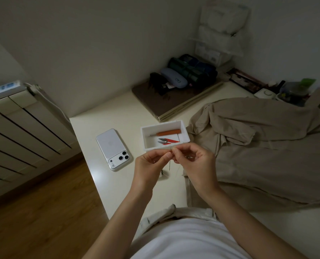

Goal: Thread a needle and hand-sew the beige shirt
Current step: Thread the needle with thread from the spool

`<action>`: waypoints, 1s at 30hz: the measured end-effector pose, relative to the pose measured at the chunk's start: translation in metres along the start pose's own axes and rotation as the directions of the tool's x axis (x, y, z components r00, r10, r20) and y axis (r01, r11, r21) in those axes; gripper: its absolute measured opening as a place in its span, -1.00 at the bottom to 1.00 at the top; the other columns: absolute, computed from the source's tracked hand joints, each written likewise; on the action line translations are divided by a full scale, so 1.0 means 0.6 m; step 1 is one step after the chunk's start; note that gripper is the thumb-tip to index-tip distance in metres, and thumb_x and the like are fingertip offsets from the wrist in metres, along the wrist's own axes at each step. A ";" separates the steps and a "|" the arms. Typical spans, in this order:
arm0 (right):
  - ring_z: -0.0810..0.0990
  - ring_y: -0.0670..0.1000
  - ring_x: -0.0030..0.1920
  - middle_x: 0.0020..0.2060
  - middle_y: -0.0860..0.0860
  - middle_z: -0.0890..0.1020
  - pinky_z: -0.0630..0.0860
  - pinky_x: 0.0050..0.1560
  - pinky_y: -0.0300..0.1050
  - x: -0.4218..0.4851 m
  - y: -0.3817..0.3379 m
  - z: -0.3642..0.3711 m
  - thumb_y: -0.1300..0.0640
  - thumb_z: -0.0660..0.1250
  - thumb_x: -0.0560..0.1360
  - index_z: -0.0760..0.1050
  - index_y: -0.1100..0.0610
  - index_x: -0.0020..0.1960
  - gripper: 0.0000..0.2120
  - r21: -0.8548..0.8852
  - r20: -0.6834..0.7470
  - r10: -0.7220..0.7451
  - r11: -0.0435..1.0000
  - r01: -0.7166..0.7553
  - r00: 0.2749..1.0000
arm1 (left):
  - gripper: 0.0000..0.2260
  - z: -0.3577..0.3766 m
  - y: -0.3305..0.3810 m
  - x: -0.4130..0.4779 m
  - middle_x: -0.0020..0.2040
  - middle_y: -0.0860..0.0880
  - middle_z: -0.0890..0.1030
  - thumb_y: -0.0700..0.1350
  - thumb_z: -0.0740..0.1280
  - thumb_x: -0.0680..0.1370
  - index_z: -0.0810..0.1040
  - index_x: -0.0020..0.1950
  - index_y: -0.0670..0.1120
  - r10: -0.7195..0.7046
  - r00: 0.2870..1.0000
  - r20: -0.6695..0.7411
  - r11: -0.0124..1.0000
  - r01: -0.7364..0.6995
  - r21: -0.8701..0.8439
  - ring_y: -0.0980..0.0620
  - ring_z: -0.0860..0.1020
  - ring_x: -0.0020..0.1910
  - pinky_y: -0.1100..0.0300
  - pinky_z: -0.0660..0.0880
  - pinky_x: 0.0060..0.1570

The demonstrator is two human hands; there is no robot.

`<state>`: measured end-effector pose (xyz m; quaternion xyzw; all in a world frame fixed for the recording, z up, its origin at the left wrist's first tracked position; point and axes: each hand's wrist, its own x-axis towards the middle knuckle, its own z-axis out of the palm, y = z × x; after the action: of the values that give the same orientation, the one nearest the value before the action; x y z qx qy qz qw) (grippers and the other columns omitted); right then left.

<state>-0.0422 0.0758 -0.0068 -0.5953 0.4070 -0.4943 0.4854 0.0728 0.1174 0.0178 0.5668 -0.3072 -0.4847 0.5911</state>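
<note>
Both hands: my left hand (151,162) and right hand (193,159) pinch the needle (169,165), centre frame.
Tip: I'd brace fingertips together, feed thread slowly.

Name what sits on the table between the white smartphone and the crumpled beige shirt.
In the head view, a white rectangular plastic tray holding an orange-handled tool and red thread snips.

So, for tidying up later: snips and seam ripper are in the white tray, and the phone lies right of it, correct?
Not quite. The head view shows the phone left of the tray, not right. The snips and seam ripper are in the tray.
</note>
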 end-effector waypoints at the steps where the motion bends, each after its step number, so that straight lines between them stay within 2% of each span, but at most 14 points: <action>1: 0.68 -0.02 -0.26 -0.25 0.01 0.69 0.64 -0.16 -0.05 0.000 0.000 0.000 0.28 0.42 0.44 0.63 0.21 -0.09 -0.94 0.000 0.000 0.000 1.000 0.000 1.000 | -0.88 0.000 0.000 0.000 -0.28 -0.01 0.69 -0.37 0.35 0.47 0.64 -0.20 -0.21 0.000 1.000 0.002 1.000 0.000 0.000 0.16 0.64 -0.25 0.41 0.49 -0.19; 12: 0.67 -0.03 -0.27 -0.27 0.00 0.69 0.64 -0.16 -0.08 0.000 -0.004 -0.001 0.30 0.42 0.44 0.63 0.19 -0.10 -0.93 -0.011 0.006 0.004 1.000 -0.004 1.000 | -0.88 -0.002 0.001 -0.002 -0.28 0.01 0.69 -0.38 0.36 0.46 0.64 -0.20 -0.20 0.026 1.000 0.011 0.998 -0.026 0.048 0.17 0.64 -0.25 0.42 0.48 -0.19; 17: 0.67 -0.03 -0.27 -0.27 0.00 0.68 0.63 -0.16 -0.11 0.000 -0.005 0.000 0.32 0.42 0.44 0.63 0.21 -0.10 -0.93 0.011 0.011 0.019 1.000 -0.019 1.000 | -0.85 -0.005 -0.003 0.001 -0.25 -0.01 0.70 -0.35 0.39 0.44 0.66 -0.24 -0.14 0.055 0.999 -0.001 0.993 -0.054 0.104 0.13 0.65 -0.21 0.35 0.51 -0.12; 22: 0.67 0.01 -0.28 -0.29 -0.01 0.68 0.62 -0.19 -0.15 0.000 -0.006 -0.001 0.32 0.41 0.44 0.63 0.18 -0.11 -0.92 0.041 0.034 0.039 0.998 -0.041 0.999 | -0.71 -0.010 -0.006 0.005 -0.25 0.03 0.70 -0.29 0.44 0.43 0.69 -0.33 0.11 0.147 0.989 0.004 0.958 -0.144 0.247 0.11 0.62 -0.20 0.21 0.51 -0.08; 25: 0.67 -0.02 -0.26 -0.28 -0.01 0.68 0.60 -0.24 -0.22 0.000 -0.008 0.000 0.32 0.41 0.44 0.62 0.17 -0.12 -0.91 0.076 0.052 0.078 0.994 -0.082 0.996 | -0.71 -0.012 -0.008 0.005 -0.29 0.13 0.68 -0.24 0.46 0.42 0.66 -0.33 0.18 0.229 0.973 -0.005 0.910 -0.212 0.357 0.17 0.59 -0.24 0.28 0.46 -0.13; 28: 0.66 -0.03 -0.26 -0.28 0.01 0.68 0.60 -0.24 -0.22 0.001 -0.007 -0.001 0.33 0.40 0.45 0.62 0.18 -0.11 -0.92 0.072 0.068 0.094 0.993 -0.099 0.993 | -0.71 -0.011 -0.011 0.004 -0.31 0.24 0.65 -0.20 0.48 0.42 0.61 -0.29 0.22 0.306 0.952 -0.006 0.843 -0.269 0.466 0.23 0.54 -0.24 0.40 0.40 -0.14; 30: 0.66 -0.03 -0.24 -0.26 0.03 0.67 0.60 -0.24 -0.23 0.002 -0.007 -0.002 0.32 0.39 0.46 0.61 0.18 -0.10 -0.92 0.064 0.074 0.107 0.992 -0.112 0.992 | -0.75 -0.011 -0.013 0.004 -0.30 0.26 0.64 -0.17 0.47 0.42 0.61 -0.26 0.21 0.328 0.944 0.020 0.810 -0.293 0.507 0.24 0.55 -0.22 0.41 0.40 -0.11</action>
<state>-0.0430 0.0755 -0.0026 -0.5722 0.4045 -0.4593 0.5459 0.0781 0.1183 0.0086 0.6597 -0.4908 -0.2647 0.5039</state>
